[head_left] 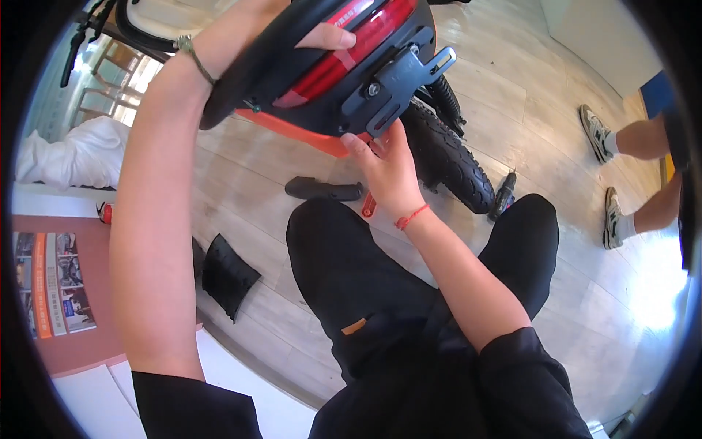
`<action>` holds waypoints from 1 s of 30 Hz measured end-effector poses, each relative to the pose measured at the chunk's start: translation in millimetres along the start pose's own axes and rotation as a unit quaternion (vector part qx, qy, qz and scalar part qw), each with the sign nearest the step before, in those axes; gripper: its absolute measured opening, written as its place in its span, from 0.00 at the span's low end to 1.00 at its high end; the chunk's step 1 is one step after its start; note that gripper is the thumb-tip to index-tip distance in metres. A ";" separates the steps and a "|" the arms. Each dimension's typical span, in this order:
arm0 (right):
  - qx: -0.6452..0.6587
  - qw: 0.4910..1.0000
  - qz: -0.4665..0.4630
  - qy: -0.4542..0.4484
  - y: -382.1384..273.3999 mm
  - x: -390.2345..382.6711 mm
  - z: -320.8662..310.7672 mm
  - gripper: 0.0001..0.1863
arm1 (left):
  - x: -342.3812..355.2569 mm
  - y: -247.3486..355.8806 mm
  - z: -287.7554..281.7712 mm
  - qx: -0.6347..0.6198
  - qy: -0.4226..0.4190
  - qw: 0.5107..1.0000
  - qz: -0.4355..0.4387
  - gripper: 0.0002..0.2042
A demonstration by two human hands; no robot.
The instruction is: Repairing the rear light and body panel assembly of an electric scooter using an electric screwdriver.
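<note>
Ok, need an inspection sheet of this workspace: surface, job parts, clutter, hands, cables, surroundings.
Surface: pale wood-look plank floor, glare at right.
Job's things: black panel with long red light and slotted grey metal bracket.
Clutter: dark handheld power tool, slim red tool, long black piece, black four-cornered piece.
Hands: left hand touches light, mostly hidden; right hand at panel's lower edge; grips unclear.
Cables: none certain; black ribbed length could be conduit or spring.
Surroundings: black knobby tyre; another person's legs, right; crumpled white cloth, left.
</note>
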State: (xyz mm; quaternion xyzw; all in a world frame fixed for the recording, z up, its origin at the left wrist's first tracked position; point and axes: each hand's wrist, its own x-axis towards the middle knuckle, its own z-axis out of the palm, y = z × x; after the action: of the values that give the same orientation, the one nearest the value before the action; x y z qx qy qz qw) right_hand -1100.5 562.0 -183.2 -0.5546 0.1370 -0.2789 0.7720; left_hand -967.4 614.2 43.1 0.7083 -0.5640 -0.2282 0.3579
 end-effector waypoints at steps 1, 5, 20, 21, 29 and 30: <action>-0.009 1.000 -0.001 0.004 0.4 -1.3 1.1 0.40 | -3.7 2.6 0.6 -0.017 -0.001 1.000 -0.003 0.44; 0.001 1.000 0.008 0.016 -4.3 -5.3 6.4 0.40 | -10.1 9.7 6.6 -0.041 -0.002 0.999 0.005 0.44; 0.028 0.997 0.014 0.073 -19.7 1.6 18.8 0.37 | 3.5 -12.7 -0.2 0.110 0.029 0.993 0.028 0.36; 0.057 0.996 0.021 0.068 -18.7 3.5 18.7 0.37 | 3.4 -13.9 -0.5 0.096 0.028 0.994 0.033 0.36; -0.051 0.996 0.021 0.071 -27.0 0.9 9.9 0.38 | 8.0 -19.8 3.1 0.061 0.093 0.994 -0.006 0.41; -0.069 0.996 0.026 0.058 -31.7 0.6 5.3 0.38 | 7.8 -19.4 2.6 0.060 0.096 0.993 -0.038 0.40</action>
State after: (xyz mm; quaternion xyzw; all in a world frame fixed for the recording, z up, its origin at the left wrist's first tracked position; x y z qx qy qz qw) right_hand -1106.1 558.5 -151.8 -0.5858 0.2148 -0.2803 0.7294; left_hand -954.9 608.2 27.2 0.7681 -0.5123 -0.1384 0.3583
